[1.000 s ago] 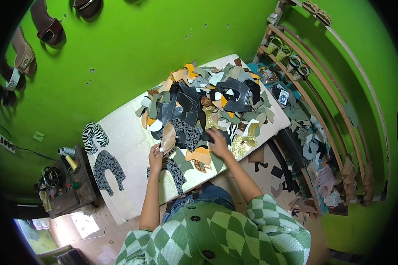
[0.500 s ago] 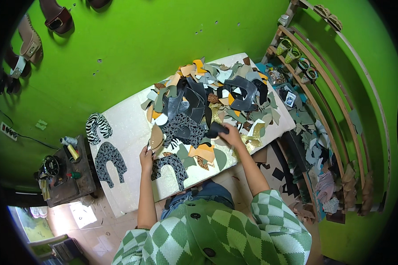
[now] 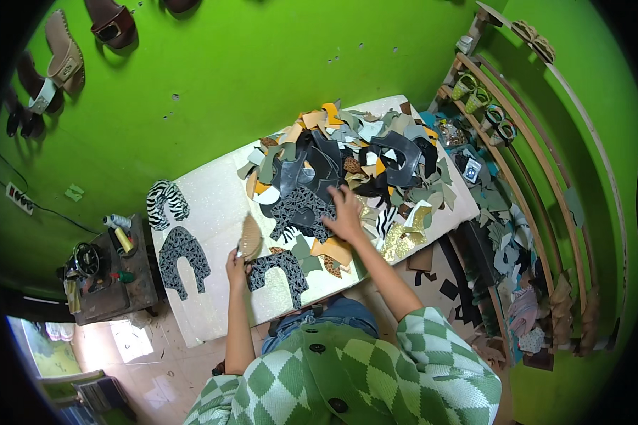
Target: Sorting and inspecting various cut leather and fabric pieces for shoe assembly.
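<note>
My left hand (image 3: 238, 269) is closed on a tan, curved cut piece (image 3: 249, 237) with a row of small dots along its edge. It is held up near the front of the white table. My right hand (image 3: 345, 217) is over the scrap pile with fingers spread and nothing in them. Beside its fingertips lies a grey-and-black patterned piece (image 3: 294, 205). A horseshoe-shaped piece (image 3: 280, 273) in a like pattern lies right of my left hand. Another such horseshoe (image 3: 183, 256) and a zebra-striped one (image 3: 166, 202) lie at the table's left end.
Mixed scraps (image 3: 397, 142) cover the right part of the white table (image 3: 216, 184). Left of it stands a small dark table (image 3: 113, 283) with thread spools. A wooden shoe rack (image 3: 532, 149) and more scraps (image 3: 500, 234) are at the right. Sandals (image 3: 67, 60) hang on the green wall.
My right hand has let go of the black piece and moved left over the patterned piece, fingers opening. My left hand still holds the tan piece, now turned more edge-on. The view has shifted slightly.
</note>
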The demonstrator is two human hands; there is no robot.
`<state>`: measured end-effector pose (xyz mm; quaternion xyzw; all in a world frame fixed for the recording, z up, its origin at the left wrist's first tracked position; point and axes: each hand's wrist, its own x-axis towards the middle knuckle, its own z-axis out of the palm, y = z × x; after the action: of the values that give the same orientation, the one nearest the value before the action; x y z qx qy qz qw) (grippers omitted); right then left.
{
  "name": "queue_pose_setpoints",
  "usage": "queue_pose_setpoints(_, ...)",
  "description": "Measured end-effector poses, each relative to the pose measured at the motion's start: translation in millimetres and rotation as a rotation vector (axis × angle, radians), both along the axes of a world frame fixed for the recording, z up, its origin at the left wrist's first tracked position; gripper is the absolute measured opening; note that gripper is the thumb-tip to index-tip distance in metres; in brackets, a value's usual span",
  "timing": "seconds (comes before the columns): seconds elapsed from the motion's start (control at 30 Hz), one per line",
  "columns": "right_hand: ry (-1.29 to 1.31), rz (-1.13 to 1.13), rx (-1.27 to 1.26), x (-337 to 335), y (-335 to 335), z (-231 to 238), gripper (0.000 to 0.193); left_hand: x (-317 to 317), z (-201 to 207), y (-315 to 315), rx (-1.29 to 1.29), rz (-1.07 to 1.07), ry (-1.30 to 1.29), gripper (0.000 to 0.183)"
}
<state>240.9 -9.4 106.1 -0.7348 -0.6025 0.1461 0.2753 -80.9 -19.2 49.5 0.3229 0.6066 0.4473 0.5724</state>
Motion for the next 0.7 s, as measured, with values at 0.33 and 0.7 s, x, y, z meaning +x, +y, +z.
queue_pose_setpoints(0.33,-0.076,0.119,-0.055,-61,-6,-25,0.087,14,-2,-21,-0.052,-0.25,-0.086,0.022)
queue_pose_setpoints(0.7,0.166,0.564,0.053,-81,-16,-16,0.048,35,8,-19,-0.049,-0.443,-0.166,0.024)
